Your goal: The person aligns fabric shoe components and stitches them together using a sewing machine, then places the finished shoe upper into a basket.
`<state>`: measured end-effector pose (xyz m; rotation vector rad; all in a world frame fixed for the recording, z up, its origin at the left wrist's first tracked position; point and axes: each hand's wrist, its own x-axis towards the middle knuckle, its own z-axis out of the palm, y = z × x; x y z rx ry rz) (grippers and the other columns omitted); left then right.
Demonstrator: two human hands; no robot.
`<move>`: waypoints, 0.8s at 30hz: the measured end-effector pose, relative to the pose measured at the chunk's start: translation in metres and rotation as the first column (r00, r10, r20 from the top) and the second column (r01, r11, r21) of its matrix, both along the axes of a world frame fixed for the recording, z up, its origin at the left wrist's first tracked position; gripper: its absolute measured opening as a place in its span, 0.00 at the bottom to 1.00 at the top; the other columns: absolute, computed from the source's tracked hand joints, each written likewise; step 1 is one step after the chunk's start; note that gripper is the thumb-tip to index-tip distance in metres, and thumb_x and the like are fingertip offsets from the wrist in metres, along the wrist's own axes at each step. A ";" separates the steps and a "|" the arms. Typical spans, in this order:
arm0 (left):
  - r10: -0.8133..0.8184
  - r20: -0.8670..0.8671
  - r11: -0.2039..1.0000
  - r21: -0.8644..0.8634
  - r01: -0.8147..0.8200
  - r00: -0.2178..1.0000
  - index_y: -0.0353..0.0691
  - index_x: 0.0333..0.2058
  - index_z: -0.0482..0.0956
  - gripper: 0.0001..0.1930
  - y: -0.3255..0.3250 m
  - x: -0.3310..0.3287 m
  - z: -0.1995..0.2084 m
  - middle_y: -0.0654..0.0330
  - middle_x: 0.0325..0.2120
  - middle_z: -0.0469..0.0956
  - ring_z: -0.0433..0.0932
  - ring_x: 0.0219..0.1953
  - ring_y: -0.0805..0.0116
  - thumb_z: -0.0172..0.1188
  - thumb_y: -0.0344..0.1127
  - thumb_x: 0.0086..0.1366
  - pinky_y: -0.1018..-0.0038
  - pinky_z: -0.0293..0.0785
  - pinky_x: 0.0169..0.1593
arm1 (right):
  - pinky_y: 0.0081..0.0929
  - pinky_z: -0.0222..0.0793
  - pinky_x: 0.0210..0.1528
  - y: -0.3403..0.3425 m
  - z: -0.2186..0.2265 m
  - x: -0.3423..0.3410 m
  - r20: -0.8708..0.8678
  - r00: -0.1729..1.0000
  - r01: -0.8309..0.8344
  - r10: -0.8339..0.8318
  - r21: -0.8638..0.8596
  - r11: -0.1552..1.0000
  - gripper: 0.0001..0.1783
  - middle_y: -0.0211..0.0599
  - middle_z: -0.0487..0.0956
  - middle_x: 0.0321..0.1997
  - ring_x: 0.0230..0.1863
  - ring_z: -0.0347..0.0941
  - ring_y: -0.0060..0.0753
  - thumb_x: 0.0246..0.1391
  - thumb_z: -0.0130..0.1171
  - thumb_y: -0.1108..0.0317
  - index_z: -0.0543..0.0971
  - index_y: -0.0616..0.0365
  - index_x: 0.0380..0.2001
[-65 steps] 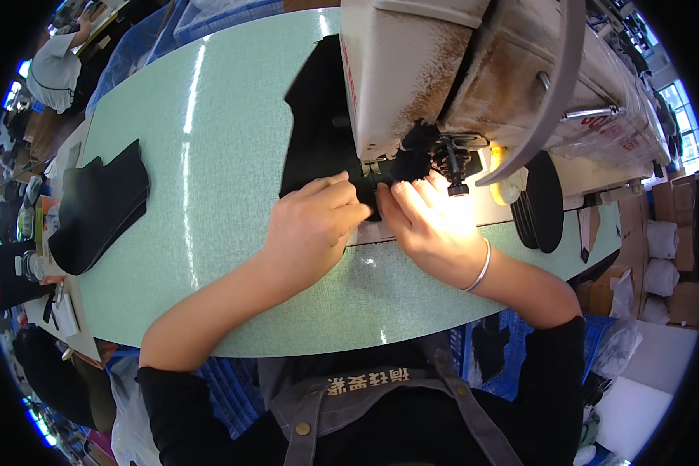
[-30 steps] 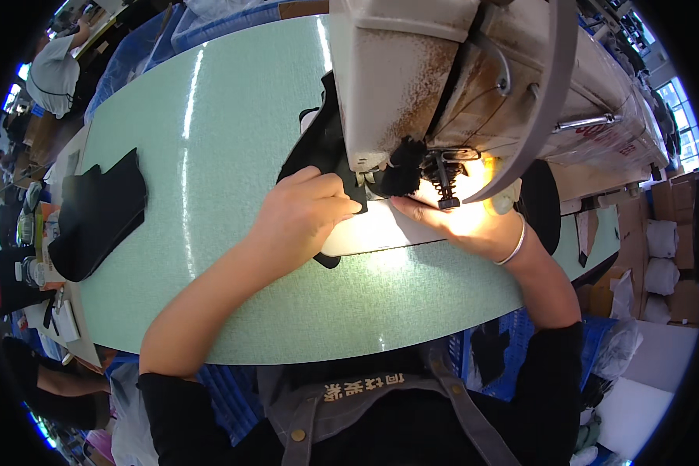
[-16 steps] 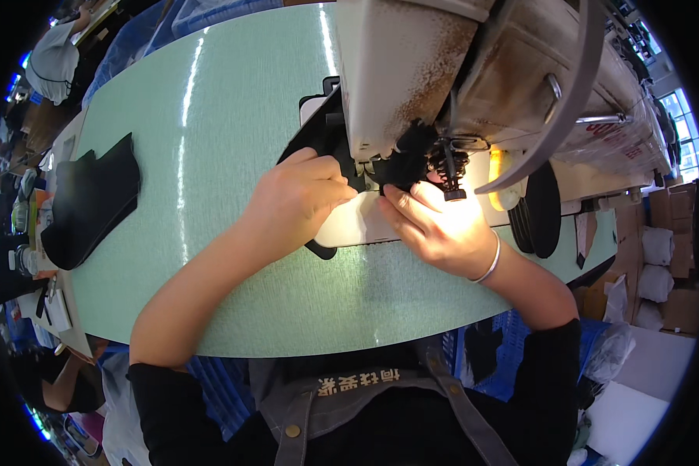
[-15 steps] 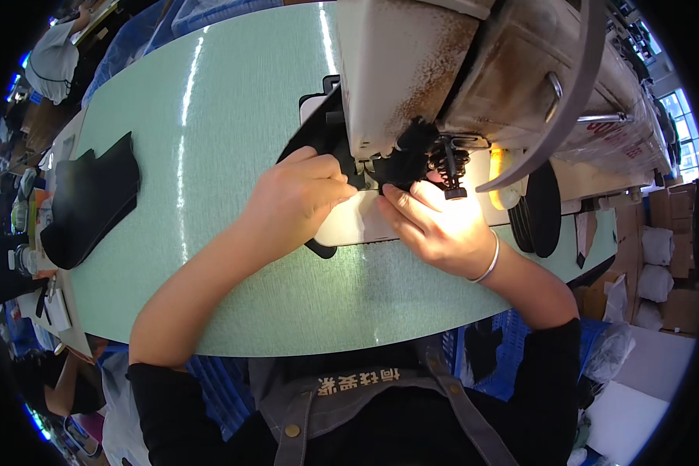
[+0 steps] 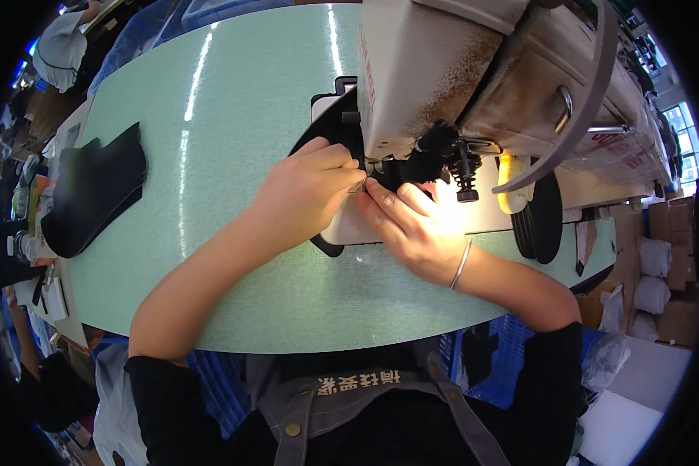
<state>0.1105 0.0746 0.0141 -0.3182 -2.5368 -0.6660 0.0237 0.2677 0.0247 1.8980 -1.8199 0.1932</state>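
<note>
A black piece (image 5: 330, 138) is held under the head of a large, rust-speckled sewing machine (image 5: 412, 78), its outer edge showing to the left of the machine's casing and the rest of it covered by the casing and the hands. At the near side of the piece, the thumb and fingers of the left hand (image 5: 314, 185) are drawn together and clamped on it, close by the presser foot (image 5: 372, 166). The right hand (image 5: 419, 225) is laid just beside, its fingers stretched flat toward the same spot and its fingertips nearly met by those of the left; whether anything is gripped beneath it cannot be told. A silver bangle (image 5: 460, 265) is worn on the right wrist, and the knuckles are washed in bright lamplight. Below the hands, the white machine bed (image 5: 351, 231) is partly exposed, set against a pale green tabletop (image 5: 233, 140). Well apart on the left, more black cut pieces (image 5: 93, 194) are laid on the table; on the right, a stack of rounded black pieces (image 5: 547, 221) is placed near a yellow part (image 5: 508, 186) of the machine. Blue crates (image 5: 509, 365) are seen below the table's edge.
</note>
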 end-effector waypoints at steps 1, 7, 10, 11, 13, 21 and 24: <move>0.002 0.002 1.000 -0.002 -0.002 1.000 0.40 0.31 0.81 0.05 0.000 -0.001 -0.001 0.64 0.28 0.74 0.72 0.32 0.64 0.63 0.28 0.53 0.72 0.73 0.36 | 0.30 0.63 0.37 0.000 0.000 -0.001 0.022 1.000 0.002 -0.002 0.002 1.000 0.25 0.39 0.78 0.51 0.34 0.70 0.27 0.39 0.57 0.67 0.79 0.62 0.44; 0.010 -0.049 0.999 -0.033 -0.012 0.999 0.40 0.32 0.81 0.07 0.002 -0.004 -0.003 0.64 0.29 0.74 0.72 0.33 0.64 0.62 0.27 0.52 0.73 0.73 0.36 | 0.30 0.63 0.39 0.001 -0.005 -0.003 0.062 0.998 0.029 -0.029 -0.005 1.000 0.25 0.38 0.77 0.53 0.34 0.71 0.26 0.40 0.57 0.68 0.79 0.62 0.46; 0.037 0.000 0.999 -0.007 -0.037 0.999 0.39 0.32 0.81 0.08 0.002 -0.003 -0.004 0.64 0.31 0.76 0.73 0.35 0.64 0.63 0.28 0.51 0.70 0.75 0.42 | 0.31 0.63 0.41 0.002 -0.005 -0.004 0.090 0.995 0.042 -0.042 0.000 0.999 0.24 0.38 0.77 0.54 0.36 0.71 0.27 0.40 0.57 0.68 0.79 0.61 0.45; 0.029 -0.029 0.997 -0.075 -0.032 0.999 0.40 0.32 0.81 0.08 -0.001 -0.004 -0.006 0.64 0.33 0.77 0.74 0.37 0.64 0.62 0.28 0.50 0.67 0.73 0.49 | 0.31 0.63 0.42 0.002 -0.005 -0.004 0.114 0.992 0.043 -0.044 0.010 0.999 0.24 0.38 0.77 0.54 0.36 0.72 0.27 0.41 0.57 0.68 0.78 0.61 0.45; 0.011 -0.060 0.989 -0.145 -0.020 0.998 0.41 0.32 0.81 0.09 -0.006 -0.006 -0.001 0.64 0.34 0.78 0.75 0.40 0.64 0.62 0.28 0.50 0.64 0.71 0.57 | 0.32 0.64 0.43 0.004 -0.006 -0.005 0.114 0.993 0.042 -0.044 0.019 0.999 0.24 0.38 0.77 0.54 0.38 0.72 0.27 0.42 0.57 0.68 0.78 0.60 0.46; -0.165 0.022 0.731 -0.668 0.138 0.986 0.42 0.29 0.78 0.05 -0.039 -0.013 0.033 0.61 0.44 0.79 0.76 0.45 0.69 0.57 0.29 0.52 0.59 0.55 0.70 | 0.36 0.67 0.50 0.010 -0.005 -0.021 0.139 0.988 0.064 -0.071 0.057 0.996 0.22 0.37 0.78 0.52 0.41 0.74 0.32 0.47 0.58 0.69 0.77 0.60 0.48; -0.151 0.072 0.769 -0.618 0.164 0.986 0.42 0.26 0.75 0.01 -0.016 0.003 0.022 0.58 0.46 0.79 0.76 0.41 0.68 0.56 0.30 0.53 0.59 0.61 0.65 | 0.39 0.67 0.45 0.013 -0.026 -0.047 0.464 0.885 0.080 -0.027 -0.095 0.992 0.14 0.33 0.77 0.33 0.38 0.73 0.38 0.36 0.61 0.67 0.82 0.54 0.32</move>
